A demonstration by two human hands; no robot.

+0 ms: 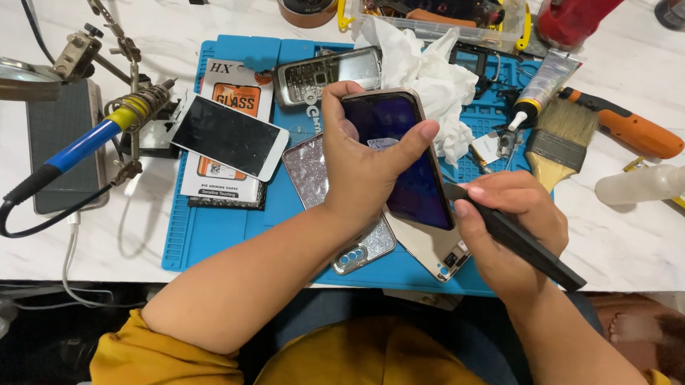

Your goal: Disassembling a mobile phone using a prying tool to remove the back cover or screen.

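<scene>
Smartphone with dark glossy screen and thin metal rim (404, 160) sits at frame centre, above the blue silicone work mat (204, 233) on the white marble table (636, 248). I note my left hand (358, 166) closed around it from the left, thumb laid across the glass. Its long axis runs from upper left to lower right. My right hand (508, 229) grips a flat black plastic pry tool (530, 248), tip touching the phone's right edge. The right hand is nearer that edge.

Phone repair bench, blue work mat (204, 233), soldering iron (94, 142), spare phones, probably a small workshop
</scene>
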